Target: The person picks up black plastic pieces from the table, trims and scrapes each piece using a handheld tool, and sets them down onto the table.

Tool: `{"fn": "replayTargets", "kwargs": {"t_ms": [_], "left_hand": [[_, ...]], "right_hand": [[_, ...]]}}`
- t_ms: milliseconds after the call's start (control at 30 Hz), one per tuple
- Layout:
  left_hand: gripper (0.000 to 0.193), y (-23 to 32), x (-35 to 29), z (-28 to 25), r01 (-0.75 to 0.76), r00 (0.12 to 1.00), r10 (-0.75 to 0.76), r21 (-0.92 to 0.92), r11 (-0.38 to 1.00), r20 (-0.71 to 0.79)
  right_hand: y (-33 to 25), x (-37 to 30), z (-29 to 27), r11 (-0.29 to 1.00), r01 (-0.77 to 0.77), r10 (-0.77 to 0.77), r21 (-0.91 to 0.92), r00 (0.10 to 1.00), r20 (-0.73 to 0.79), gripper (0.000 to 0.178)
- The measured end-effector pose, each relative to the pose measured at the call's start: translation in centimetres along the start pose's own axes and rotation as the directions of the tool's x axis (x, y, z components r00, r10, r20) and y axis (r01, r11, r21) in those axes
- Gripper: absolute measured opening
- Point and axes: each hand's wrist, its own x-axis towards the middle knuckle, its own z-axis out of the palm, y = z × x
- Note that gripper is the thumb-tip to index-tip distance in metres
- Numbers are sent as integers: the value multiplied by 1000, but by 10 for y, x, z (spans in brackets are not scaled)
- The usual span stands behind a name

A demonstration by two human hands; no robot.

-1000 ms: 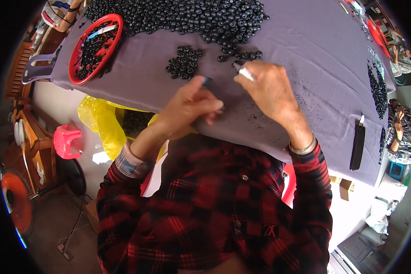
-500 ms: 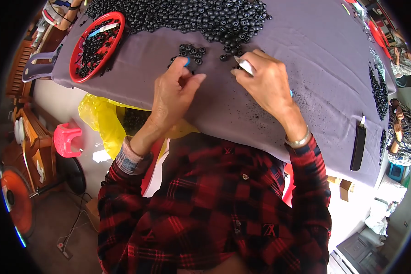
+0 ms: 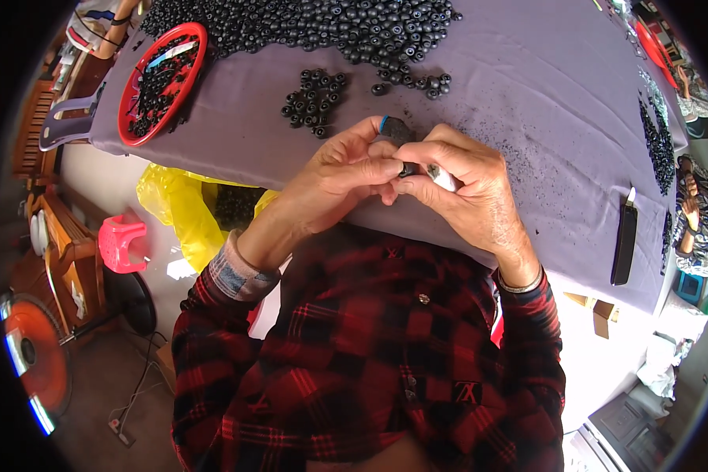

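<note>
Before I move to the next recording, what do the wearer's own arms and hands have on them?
The sleeves are red-and-black plaid; the left cuff shows a pale blue-grey check. The left hand wears a dark finger cover with a blue rim. The right hand has a silvery band at the wrist.
</note>
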Motion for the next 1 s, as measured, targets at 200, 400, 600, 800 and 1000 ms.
{"fn": "replayTargets", "kwargs": {"t_ms": [200, 400, 600, 800, 1000], "left_hand": [[34, -7, 0, 1, 4, 1000, -4, -44, 999, 18], [33, -12, 3, -2, 57, 998, -51, -135, 989, 47], [33, -11, 4, -1, 58, 997, -48, -171, 984, 63], [21, -5, 3, 2, -13, 999, 20, -213, 977, 30], [19, -8, 2, 4, -66, 998, 67, -201, 977, 2]], "right_hand": [[-9, 1, -1, 987, 11, -8, -162, 1000, 17, 15], [-5, 1, -2, 925, -260, 229, 277, 963, 138, 9], [-8, 5, -11, 888, -361, 337, 284, 932, 131, 8], [-12, -8, -13, 970, -139, 144, -199, 989, 11, 22], [-9, -8, -4, 914, 68, -63, -400, 998, 25, 19]]}}
